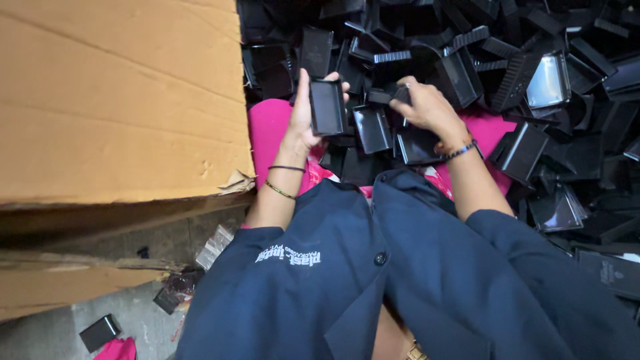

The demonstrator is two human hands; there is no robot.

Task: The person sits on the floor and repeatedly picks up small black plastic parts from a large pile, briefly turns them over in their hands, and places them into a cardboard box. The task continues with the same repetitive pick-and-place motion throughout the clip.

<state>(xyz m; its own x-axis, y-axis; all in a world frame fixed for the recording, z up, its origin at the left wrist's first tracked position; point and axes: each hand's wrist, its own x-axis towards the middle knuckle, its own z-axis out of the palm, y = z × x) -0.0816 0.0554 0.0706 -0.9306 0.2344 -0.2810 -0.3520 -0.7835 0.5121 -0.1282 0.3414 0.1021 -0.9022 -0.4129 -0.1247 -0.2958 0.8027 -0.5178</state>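
Here, the left hand [303, 117] grips a flat black plastic tray [327, 107] upright, fingers curled over its top edge. The right hand [427, 107] pinches a smaller black piece [400, 95] just beside it. Both hover above a heap of black trays [533, 80], with a cardboard box [120, 100] at the left.

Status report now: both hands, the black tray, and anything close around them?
Left hand fingers closed on a black rectangular tray, held upright. Right hand gripping a small black piece. Loose black trays heaped all around; cardboard box beside left hand.
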